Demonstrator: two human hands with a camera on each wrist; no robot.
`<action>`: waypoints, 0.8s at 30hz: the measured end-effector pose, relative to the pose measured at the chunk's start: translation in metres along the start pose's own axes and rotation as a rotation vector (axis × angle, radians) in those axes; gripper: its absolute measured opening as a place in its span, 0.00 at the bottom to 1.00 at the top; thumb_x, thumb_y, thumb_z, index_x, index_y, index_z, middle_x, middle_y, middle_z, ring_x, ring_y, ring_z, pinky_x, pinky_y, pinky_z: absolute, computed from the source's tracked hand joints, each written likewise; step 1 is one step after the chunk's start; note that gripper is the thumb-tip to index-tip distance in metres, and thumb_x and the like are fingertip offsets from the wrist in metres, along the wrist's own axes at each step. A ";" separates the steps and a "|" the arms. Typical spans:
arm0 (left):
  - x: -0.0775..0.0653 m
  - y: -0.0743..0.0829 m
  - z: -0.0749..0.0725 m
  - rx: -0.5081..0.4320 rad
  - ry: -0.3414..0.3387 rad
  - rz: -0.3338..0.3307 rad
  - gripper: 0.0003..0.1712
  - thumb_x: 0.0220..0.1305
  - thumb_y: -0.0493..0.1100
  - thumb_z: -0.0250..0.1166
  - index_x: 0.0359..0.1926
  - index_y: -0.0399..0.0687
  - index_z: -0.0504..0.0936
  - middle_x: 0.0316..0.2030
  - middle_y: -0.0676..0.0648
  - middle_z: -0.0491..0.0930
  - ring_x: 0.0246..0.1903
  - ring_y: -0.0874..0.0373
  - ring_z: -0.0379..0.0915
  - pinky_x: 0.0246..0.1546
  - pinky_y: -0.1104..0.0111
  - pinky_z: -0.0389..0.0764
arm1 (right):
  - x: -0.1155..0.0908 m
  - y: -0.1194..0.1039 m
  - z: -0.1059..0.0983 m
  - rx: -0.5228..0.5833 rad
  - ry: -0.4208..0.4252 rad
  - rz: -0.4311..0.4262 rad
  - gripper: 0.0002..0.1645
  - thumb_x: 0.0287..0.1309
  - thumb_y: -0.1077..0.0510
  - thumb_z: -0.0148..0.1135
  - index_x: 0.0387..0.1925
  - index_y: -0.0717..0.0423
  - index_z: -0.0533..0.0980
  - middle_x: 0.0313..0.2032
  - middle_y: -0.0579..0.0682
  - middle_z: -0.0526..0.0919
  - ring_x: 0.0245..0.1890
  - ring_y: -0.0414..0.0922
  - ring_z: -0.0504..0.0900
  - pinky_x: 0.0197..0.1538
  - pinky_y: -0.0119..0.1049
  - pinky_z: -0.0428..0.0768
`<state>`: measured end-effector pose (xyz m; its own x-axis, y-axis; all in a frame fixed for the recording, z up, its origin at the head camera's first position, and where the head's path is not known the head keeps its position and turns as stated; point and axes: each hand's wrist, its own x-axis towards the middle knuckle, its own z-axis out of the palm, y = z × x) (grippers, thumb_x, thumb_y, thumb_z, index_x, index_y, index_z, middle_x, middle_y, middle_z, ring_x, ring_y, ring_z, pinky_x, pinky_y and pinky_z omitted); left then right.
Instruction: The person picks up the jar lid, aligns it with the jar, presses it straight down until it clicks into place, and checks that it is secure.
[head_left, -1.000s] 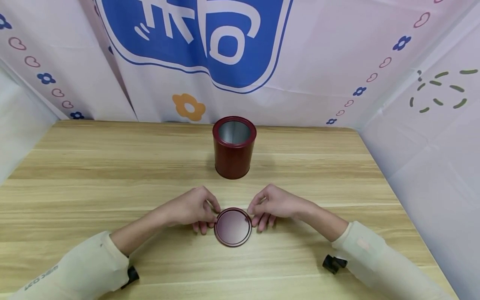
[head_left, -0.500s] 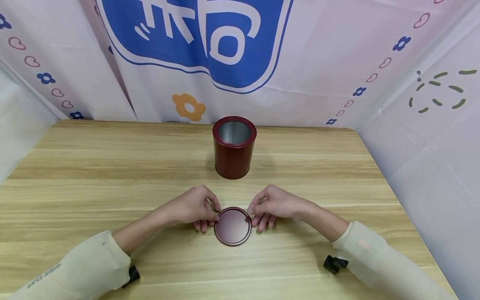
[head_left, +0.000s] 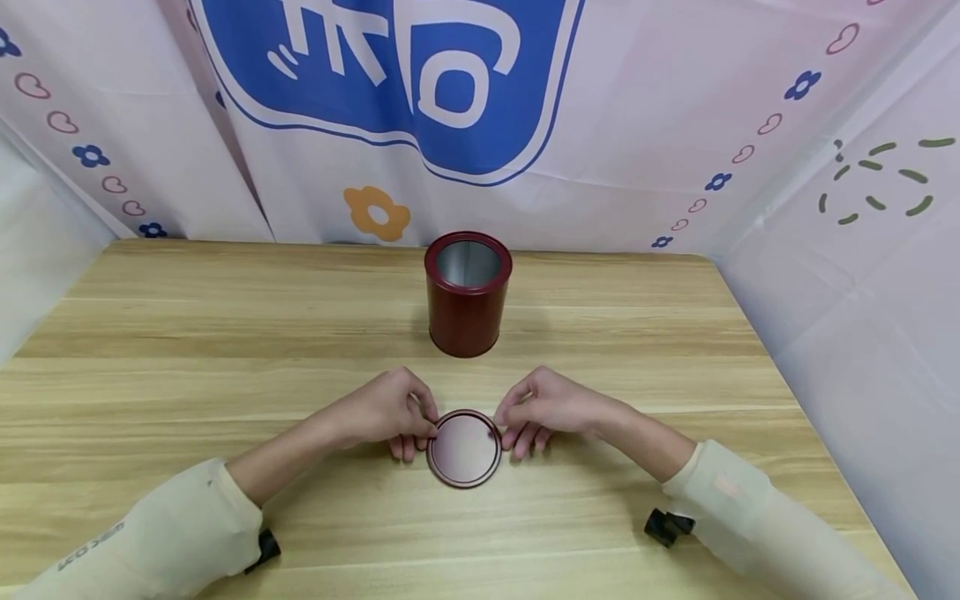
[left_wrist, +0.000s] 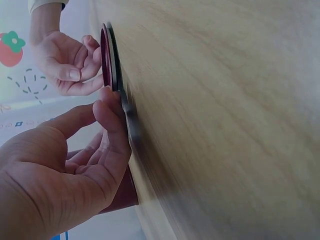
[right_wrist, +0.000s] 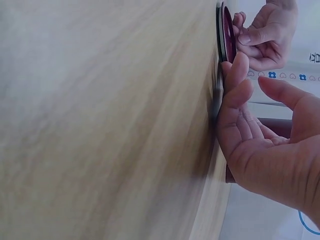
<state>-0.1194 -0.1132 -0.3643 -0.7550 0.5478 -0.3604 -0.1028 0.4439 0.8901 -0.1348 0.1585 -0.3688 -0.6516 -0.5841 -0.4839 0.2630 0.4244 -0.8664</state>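
Note:
A round dark red metal lid [head_left: 465, 450] lies near the middle of the wooden table, low over the surface or on it; any gap beneath is hard to make out. My left hand [head_left: 397, 408] pinches its left rim, thumb and a fingertip close together there. At the opposite rim, my right hand [head_left: 551, 404] holds the lid with curled fingertips [right_wrist: 239, 65], while its thumb stands somewhat apart in the right wrist view. Beyond both hands a dark red tin can [head_left: 467, 321] stands upright, its open top showing a bare silvery inside.
The wooden table [head_left: 225, 333] runs back to a printed cloth wall [head_left: 600, 167]. Another cloth wall [head_left: 847, 292] rises along the right side. The tin can stands between the hands and the back wall. Small black devices [head_left: 663, 527] hang under the sleeves.
The lid has shifted slightly toward the can, and both hands have moved a little with it. My left thumb has come further onto the rim. The can stays where it was.

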 end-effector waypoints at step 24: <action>0.004 -0.003 -0.010 -0.061 0.012 -0.016 0.03 0.65 0.28 0.66 0.34 0.28 0.83 0.20 0.42 0.81 0.16 0.59 0.78 0.18 0.71 0.80 | 0.004 -0.006 -0.004 0.020 0.002 -0.008 0.12 0.67 0.64 0.59 0.43 0.68 0.83 0.32 0.56 0.87 0.29 0.44 0.89 0.29 0.32 0.83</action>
<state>-0.1287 -0.1190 -0.3653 -0.7607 0.5324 -0.3713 -0.1536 0.4081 0.8999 -0.1418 0.1563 -0.3653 -0.6549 -0.5862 -0.4769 0.2721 0.4058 -0.8725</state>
